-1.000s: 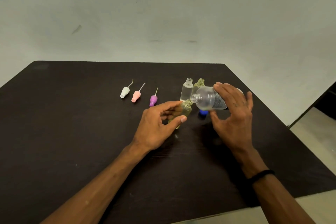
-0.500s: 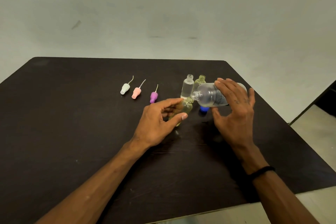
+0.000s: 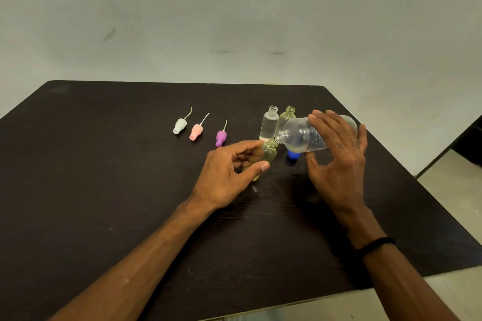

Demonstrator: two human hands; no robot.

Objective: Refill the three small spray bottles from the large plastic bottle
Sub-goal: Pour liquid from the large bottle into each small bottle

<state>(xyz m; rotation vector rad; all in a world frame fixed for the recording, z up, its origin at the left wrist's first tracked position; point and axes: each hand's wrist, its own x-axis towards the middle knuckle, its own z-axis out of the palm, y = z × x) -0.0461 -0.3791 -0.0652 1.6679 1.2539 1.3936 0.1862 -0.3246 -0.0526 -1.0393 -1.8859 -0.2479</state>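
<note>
Head view: the right hand (image 3: pixel 339 156) grips the large bottle (image 3: pixel 302 137), tipped on its side with its open neck pointing left, touching the mouth of a yellowish spray bottle (image 3: pixel 268 155). The left hand (image 3: pixel 229 172) holds that small bottle between thumb and curled fingers, tilted toward the large one; whether liquid is passing cannot be made out. Two more uncapped spray bottles, one clear (image 3: pixel 269 124) and one yellowish (image 3: pixel 289 114), stand upright just behind. A blue cap (image 3: pixel 293 155) lies under the large bottle. Three spray heads, white (image 3: pixel 180 126), pink (image 3: pixel 196 132) and purple (image 3: pixel 221 138), lie in a row to the left, apart from the bottles. The dark table (image 3: pixel 91 177) has open surface left and near; its right edge runs close beyond the right hand.
</note>
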